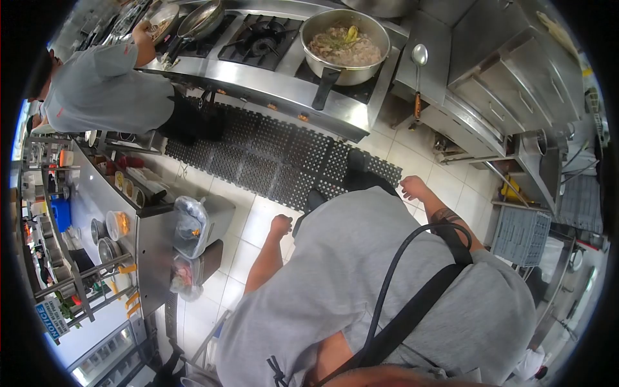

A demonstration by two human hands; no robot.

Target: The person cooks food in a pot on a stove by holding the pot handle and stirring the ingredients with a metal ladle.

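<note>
"How do the left hand [282, 226] and right hand [414, 188] stand?"

"Well apart. From the view's centre, the left is toward seven, the right at three. Their fingers look curled, but they're small here, so I can't tell whether either is closed on anything."

"And the pot [351, 76]?"

"On the stove [258, 77], near twelve, food inside, its black handle [327, 89] pointing to seven."

"What's around it?"

"A spoon [419, 57] at half past one, lying on the steel tabletop [436, 68]. At half past ten, a co-worker's hand [142, 30] is at a pan [169, 14]."
</note>
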